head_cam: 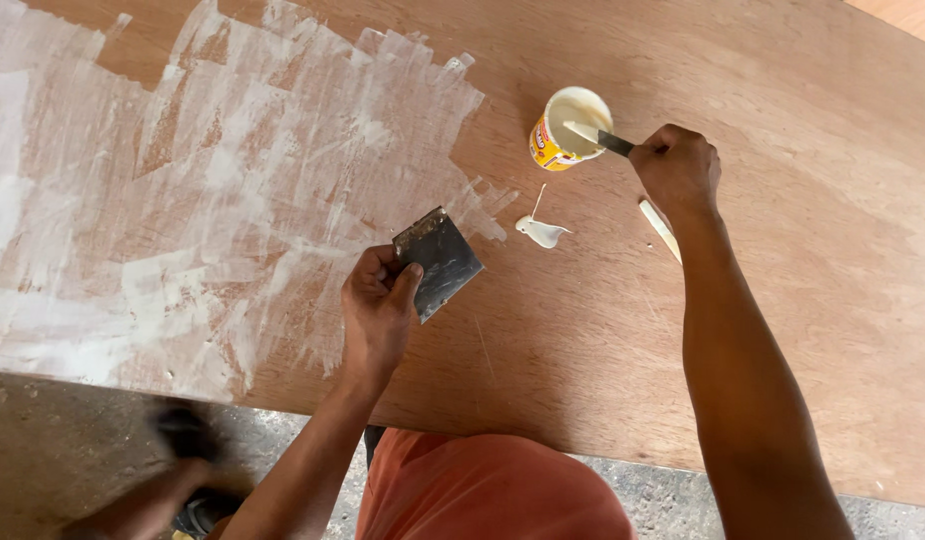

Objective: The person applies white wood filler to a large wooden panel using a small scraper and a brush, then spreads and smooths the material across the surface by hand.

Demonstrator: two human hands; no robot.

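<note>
My left hand (pixel 378 305) grips a dark metal scraper blade (pixel 441 258), held flat just above a large brown plywood board (pixel 603 330). My right hand (pixel 676 168) holds a narrow putty knife (pixel 598 137) whose white-coated tip dips into a small yellow tub (pixel 568 127) of white putty standing on the board. A blob of white putty (pixel 541 232) lies on the wood between the two hands. A white stick-like smear (pixel 660 229) lies next to my right wrist.
The board's left half is spread with thin streaky white putty (pixel 183 200). Below the board's near edge is grey concrete floor (pixel 53 450), my orange-clad lap (pixel 493 490), and a blurred foot in a dark sandal (pixel 188 440).
</note>
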